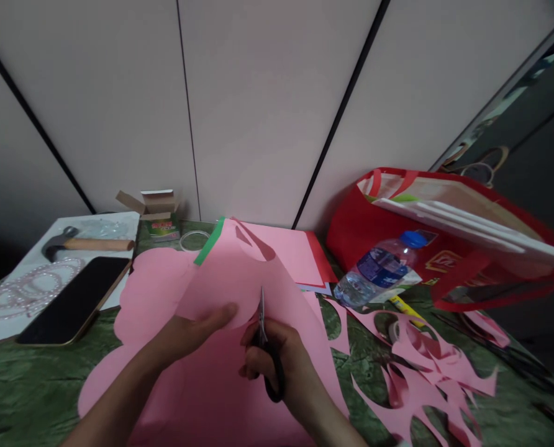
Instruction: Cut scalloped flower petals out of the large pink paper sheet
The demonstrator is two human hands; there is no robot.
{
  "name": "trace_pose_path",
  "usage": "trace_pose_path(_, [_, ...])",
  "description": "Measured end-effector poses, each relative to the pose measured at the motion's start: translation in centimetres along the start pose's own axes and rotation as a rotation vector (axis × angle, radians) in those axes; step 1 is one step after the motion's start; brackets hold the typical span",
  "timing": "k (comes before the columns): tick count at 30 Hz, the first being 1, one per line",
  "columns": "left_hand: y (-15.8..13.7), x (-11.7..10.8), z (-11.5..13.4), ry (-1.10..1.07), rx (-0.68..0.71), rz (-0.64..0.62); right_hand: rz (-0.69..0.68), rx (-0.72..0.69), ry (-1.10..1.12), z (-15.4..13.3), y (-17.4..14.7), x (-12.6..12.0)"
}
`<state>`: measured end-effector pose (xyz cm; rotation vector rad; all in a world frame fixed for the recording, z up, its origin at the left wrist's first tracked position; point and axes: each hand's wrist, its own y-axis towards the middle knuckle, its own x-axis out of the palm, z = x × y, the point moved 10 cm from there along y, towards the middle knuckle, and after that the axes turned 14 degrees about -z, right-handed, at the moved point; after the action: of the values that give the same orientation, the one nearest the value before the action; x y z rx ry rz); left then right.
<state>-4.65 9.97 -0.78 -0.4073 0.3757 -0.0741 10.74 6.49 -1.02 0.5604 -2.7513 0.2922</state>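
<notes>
My left hand (195, 335) grips the lower edge of a raised sheet of pink paper (230, 279), thumb on top and the other fingers hidden behind it. A strip of green (210, 242) runs along the sheet's upper left edge. In my right hand (277, 360) is a pair of scissors (261, 316) with black handles, its blades pointing up and lying at the paper's edge just right of my left thumb. Beneath both hands spreads a larger pink paper (151, 292) with a scalloped left edge.
Pink paper scraps (426, 385) lie to the right, near a yellow tube (406, 310). A water bottle (382, 270) leans against a red bag (351, 217). On the left are a hammer (95, 244), a phone (76, 301), beads (35, 288) and an open small box (163, 226). A wall stands behind.
</notes>
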Motion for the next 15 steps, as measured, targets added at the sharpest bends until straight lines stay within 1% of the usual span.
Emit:
trace_pose_path(3, [0.9, 0.3, -0.7, -0.018, 0.004, -0.041, 0.000, -0.022, -0.022, 0.1, 0.1, -0.4])
trace_pose_path(5, [1.0, 0.4, -0.8, -0.038, 0.015, -0.041, -0.003, -0.034, -0.032, 0.3, 0.1, -0.6])
trace_pose_path(8, [0.5, 0.8, -0.9, -0.047, -0.019, -0.029, 0.000, -0.062, -0.039, 0.3, 0.1, -0.9])
trace_pose_path(12, [0.0, 2.0, -0.4, -0.079, -0.017, -0.091, 0.001, -0.096, -0.053, -0.1, 0.1, -1.2])
trace_pose_path(15, [-0.1, 2.4, -0.6, -0.084, -0.046, -0.110, -0.001, -0.107, -0.064, -0.3, 0.1, -1.2])
